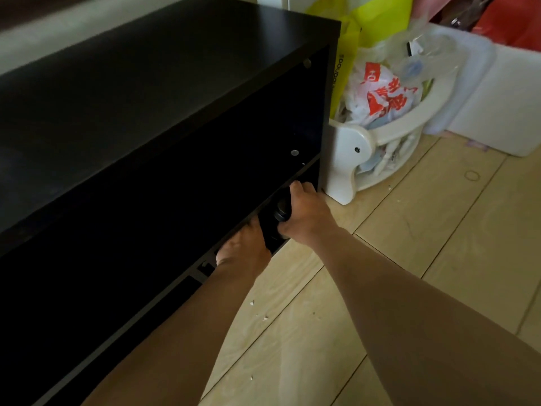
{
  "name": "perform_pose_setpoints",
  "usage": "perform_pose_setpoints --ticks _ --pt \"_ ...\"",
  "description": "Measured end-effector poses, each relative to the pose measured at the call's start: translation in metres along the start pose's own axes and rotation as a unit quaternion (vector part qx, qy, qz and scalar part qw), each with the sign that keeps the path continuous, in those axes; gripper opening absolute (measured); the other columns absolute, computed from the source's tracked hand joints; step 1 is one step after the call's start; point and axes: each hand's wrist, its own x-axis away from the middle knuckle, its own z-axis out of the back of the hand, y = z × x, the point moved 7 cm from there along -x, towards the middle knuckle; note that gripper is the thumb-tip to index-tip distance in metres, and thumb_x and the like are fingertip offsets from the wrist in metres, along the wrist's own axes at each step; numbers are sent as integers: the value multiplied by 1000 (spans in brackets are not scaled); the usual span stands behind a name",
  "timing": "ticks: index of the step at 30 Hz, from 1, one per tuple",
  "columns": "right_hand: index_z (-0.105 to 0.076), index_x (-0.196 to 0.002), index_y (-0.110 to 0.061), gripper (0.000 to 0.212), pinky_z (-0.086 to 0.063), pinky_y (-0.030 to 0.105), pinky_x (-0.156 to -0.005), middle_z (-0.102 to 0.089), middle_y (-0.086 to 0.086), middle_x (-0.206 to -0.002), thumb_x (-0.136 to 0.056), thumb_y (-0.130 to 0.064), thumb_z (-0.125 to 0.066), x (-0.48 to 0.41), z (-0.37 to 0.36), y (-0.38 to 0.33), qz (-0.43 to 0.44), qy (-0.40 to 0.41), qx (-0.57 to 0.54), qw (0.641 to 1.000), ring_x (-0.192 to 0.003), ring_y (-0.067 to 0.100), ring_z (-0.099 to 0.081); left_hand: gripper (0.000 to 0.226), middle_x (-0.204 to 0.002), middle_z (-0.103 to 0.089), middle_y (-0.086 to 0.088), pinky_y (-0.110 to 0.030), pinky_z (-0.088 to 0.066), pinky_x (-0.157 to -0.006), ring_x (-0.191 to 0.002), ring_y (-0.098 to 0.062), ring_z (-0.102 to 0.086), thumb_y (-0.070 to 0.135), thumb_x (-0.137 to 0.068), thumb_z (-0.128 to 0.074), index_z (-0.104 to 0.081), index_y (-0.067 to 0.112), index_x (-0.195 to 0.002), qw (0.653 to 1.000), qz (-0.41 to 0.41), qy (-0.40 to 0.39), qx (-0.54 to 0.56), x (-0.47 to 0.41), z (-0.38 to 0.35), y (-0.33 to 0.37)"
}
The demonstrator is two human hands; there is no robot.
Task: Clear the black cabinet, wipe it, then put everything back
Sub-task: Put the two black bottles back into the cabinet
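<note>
Right now R hand (304, 215) grips a black item (278, 222) w/ a round knob, at the front edge of the lower shelf of the black cabinet (146, 98), near its right end. L hand (246, 244) touches the item's left side, fingers hidden in the dark, so can't tell its grip. A white basket (349, 153) stands just beside the cabinet.

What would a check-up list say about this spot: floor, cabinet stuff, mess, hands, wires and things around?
Surface: pale wooden plank floor, white crumbs on it.
Job's things: black wooden cabinet, inside dark; black boxy object with round knob at its lower shelf.
Clutter: white plastic basket stuffed with crumpled plastic bags.
Hands: right hand grips the black object; left hand reaches in beside it, fingers hidden.
Cables: nothing seen.
Surroundings: yellow bag, white box.
</note>
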Motion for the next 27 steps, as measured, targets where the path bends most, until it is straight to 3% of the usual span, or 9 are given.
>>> perform_pose_setpoints --ticks 3,5,10,14,18,20,23,25,27 --pt "-41 -136 -15 74 -44 40 -97 -44 9 -131 -76 -28 -81 -5 -6 -2 3 4 -5 1000 -118 35 -42 49 -124 -61 -14 -40 -55 -83 -109 -31 -64 25 -102 -47 -33 10 -147 999 16 14 47 -8 2 -3" --pt "-40 -142 -17 77 -42 40 -100 -43 10 -133 -78 -30 -80 -10 -8 -4 9 10 -7 1000 -120 35 -41 42 -124 -60 -16 -40 -55 -89 -112 -33 -62 28 -105 -39 -40 7 -142 999 2 23 41 -11 3 0" --pt "-42 -148 -14 72 -38 39 -107 -43 15 -137 -86 -31 -75 -27 -17 -4 16 16 -17 1000 -127 36 -39 39 -124 -59 -18 -37 -47 -85 -111 -35 -60 25 -104 -39 -43 4 -136 995 -17 42 85 -12 5 1" --pt "-39 -151 -15 74 -43 43 -105 -40 15 -143 -89 -33 -75 -39 -24 -2 17 8 -9 1000 -127 37 -45 35 -100 -64 -4 -33 -55 -74 -92 -25 -68 34 -105 -40 -48 11 -130 990 10 9 141 -14 -1 -7" --pt "-20 -158 -11 95 -46 44 -101 -34 15 -152 -86 -31 -79 -41 -21 4 -2 19 -45 999 -128 39 -51 49 -127 -60 -10 -39 -52 -96 -118 -32 -60 42 -103 -45 -37 18 -145 982 51 -8 184 -11 -3 -9" --pt "-15 -156 -7 100 -46 43 -102 -40 19 -146 -84 -28 -81 -36 -23 18 -73 19 -87 993 -126 38 -52 48 -127 -61 -11 -40 -51 -96 -117 -34 -60 44 -101 -46 -42 18 -141 979 71 -29 188 -11 -6 -11" --pt "-50 -124 -2 45 -53 35 -80 -64 15 -109 -91 -23 -73 -24 -26 41 -172 3 -137 976 -108 35 -64 45 -121 -63 -10 -35 -48 -87 -111 -33 -62 45 -100 -46 -48 17 -136 973 89 -53 204 -11 -10 -15" --pt "-62 -104 0 14 -54 30 -69 -64 10 -86 -95 -11 -61 -17 -27 45 -190 -38 -161 968 -95 33 -67 49 -126 -61 -11 -32 -43 -82 -116 -33 -60 43 -101 -48 -43 15 -141 971 99 -50 214 -9 -10 -15" --pt "-67 -115 3 26 -58 36 -86 -70 17 -102 -95 -3 -51 -16 -31 45 -193 -72 -211 955 -102 34 -68 53 -129 -60 -12 -31 -41 -78 -116 -33 -59 39 -101 -52 -39 12 -146 967 103 -41 229 -8 -10 -15"
